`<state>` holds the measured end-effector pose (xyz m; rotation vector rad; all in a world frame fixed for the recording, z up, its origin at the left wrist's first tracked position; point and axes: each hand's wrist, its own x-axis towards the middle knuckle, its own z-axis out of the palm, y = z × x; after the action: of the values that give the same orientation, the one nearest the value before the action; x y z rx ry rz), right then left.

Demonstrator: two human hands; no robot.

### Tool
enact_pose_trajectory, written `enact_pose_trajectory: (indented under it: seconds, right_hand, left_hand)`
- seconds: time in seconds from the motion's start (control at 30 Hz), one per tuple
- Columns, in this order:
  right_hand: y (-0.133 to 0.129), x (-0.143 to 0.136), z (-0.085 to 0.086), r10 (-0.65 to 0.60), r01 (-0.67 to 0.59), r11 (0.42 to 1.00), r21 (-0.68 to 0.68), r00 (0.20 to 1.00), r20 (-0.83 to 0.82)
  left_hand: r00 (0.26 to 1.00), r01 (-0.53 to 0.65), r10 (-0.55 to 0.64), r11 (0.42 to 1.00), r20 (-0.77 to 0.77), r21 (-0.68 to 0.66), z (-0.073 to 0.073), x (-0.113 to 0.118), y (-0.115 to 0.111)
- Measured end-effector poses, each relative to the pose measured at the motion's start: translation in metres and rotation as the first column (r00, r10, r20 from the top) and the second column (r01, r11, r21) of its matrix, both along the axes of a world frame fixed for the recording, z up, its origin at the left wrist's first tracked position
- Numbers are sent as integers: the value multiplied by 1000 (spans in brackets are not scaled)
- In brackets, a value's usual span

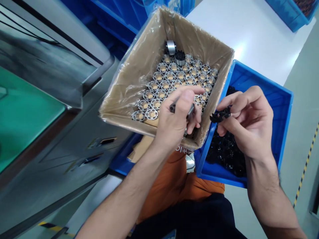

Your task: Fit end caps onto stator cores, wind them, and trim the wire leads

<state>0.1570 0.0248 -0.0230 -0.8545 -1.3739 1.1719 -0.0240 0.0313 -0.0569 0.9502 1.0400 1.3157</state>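
My left hand [171, 121] is over the cardboard box [134, 71], its fingers wrapped round a grey metal ring-shaped core [190, 111] that is mostly hidden by the fingers. My right hand [251, 116] pinches a black toothed plastic part [220, 115] between thumb and fingers, just past the box's right wall and above the blue bin [284, 129]. Rows of silver slotted metal cores [161, 95] stand in the plastic-lined box. Two cores with black plastic pieces on them, one of them on its side [170, 47], lie on the far rows. Many black plastic parts [225, 149] fill the bin's bottom.
At left stands a grey metal machine [97, 109] with a green surface [22, 116]. Behind the box are blue crates [117, 16] and a white table [224, 26], with another blue bin [290, 16] on it. Brown cardboard pieces [141, 147] lie below the box.
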Motion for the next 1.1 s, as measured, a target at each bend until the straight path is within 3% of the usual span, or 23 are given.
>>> enact_pose_trajectory:
  seconds: [0.13, 0.2, 0.3, 0.4, 0.53, 0.63, 0.83, 1.1]
  right_hand:
    - [-3, -1, 4, 57, -62, 994, -91, 997, -54]
    - [-4, -3, 5, 35, -40, 996, -82, 997, -65]
    - [-3, -7, 4, -24, 19, 997, -73, 998, -63]
    - [-3, -12, 1, -79, 75, 995, -71, 995, -61]
    - [-2, -15, -6, -45, 43, 994, -102, 999, -25]
    - [-3, -15, -8, 0, 6, 992, -124, 999, 49]
    - [-4, -13, -7, -24, 34, 994, -101, 994, 104]
    - [-5, -12, -9, -62, 43, 994, 103, 980, 190]
  left_hand:
    - [994, 11, -12, 1000, 111, 7, -1, 2, -1]
    - [988, 78, -76, 997, 135, -13, -3, 1, -1]
    - [979, 187, -187, 982, 79, 8, -5, 1, -3]
    - [973, 217, -220, 975, 67, 49, -7, 1, -8]
    - [963, 263, -266, 963, 47, 61, -10, -1, -12]
    - [964, 263, -264, 963, 16, 58, -12, -2, -13]
    - [960, 236, -246, 968, 134, 87, -11, 1, -12]
    - [977, 199, -198, 980, 76, 1, -4, 3, -10]
